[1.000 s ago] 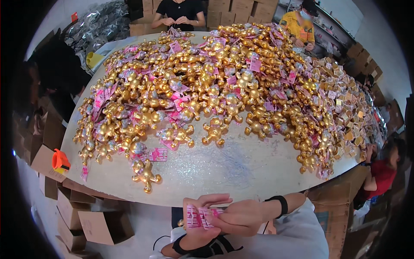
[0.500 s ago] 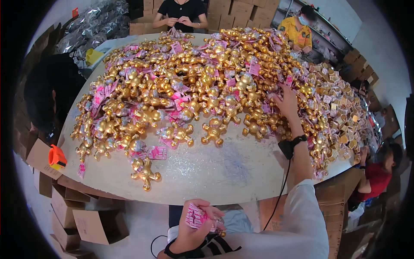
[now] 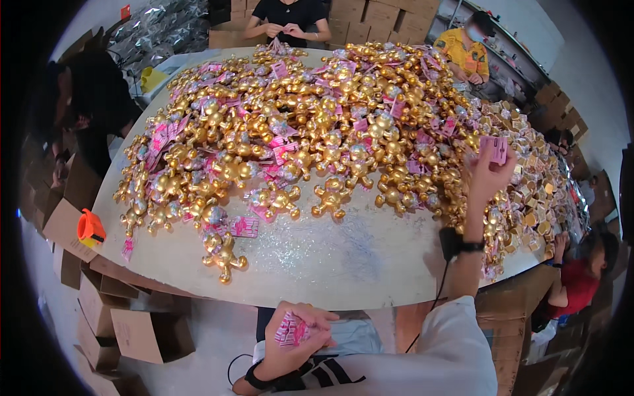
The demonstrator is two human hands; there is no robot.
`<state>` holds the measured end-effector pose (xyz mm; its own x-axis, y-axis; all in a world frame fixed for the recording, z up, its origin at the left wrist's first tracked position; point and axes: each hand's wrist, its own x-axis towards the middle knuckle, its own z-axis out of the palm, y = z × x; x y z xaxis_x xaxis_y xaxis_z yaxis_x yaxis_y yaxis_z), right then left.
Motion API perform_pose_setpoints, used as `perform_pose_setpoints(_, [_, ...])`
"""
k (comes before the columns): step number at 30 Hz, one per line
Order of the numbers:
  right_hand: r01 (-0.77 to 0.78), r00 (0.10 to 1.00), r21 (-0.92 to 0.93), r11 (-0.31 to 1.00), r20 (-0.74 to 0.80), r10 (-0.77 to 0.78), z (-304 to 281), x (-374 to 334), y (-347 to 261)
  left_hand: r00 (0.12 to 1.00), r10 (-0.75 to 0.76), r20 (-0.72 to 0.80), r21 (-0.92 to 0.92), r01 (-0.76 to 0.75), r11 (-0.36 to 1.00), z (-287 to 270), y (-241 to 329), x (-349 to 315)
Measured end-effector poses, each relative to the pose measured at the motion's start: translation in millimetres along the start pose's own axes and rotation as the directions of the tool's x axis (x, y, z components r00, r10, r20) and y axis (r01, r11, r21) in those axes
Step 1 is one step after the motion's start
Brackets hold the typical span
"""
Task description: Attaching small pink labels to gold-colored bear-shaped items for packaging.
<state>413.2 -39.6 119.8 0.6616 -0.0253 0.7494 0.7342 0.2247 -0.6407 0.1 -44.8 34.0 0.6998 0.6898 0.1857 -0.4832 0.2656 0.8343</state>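
Observation:
In front of my body, below the table edge, my left hand [image 3: 281, 353] is closed round a pink-and-white striped card tag [image 3: 292, 330]; anything else inside that palm is hidden. My right hand [image 3: 490, 177] is raised over the right side of the pile, its fingers gripping a pink card tag [image 3: 493, 150]. Whether a figure hangs from this tag cannot be made out. Beneath and beside it lies a big heap of shiny gold bear-like figures [image 3: 297, 112] with pink tags. One gold figure [image 3: 224, 257] lies apart near the table's front edge.
Small gold-and-white pieces [image 3: 528, 191] cover the table's [image 3: 310, 277] right end. An orange tape dispenser [image 3: 90, 228] stands at its left edge. Open cardboard boxes [image 3: 135, 335] sit on the floor at left. Several other people are around the table. A black cable [image 3: 432, 307] trails from my right wrist.
My right hand has moved right and lifted off the gold figures, now with a pink tag in its fingers. My left hand has shifted slightly left, still holding its striped tag.

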Motion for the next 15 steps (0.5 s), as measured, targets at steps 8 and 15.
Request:
perform_pose_setpoints(8, [0.42, 0.306, 0.277, 0.864, 0.853, -0.422, -52, -157, -123, 0.993, 0.116, -0.039, -0.2, -0.121, 0.972, 15, -7, 27])
perform_pose_setpoints(15, [0.045, 0.126, 0.283, 0.958, 0.95, -0.287, -42, -213, -168, 0.997, 0.067, -0.047, -0.087, -0.071, 0.994, 13, -22, 23])
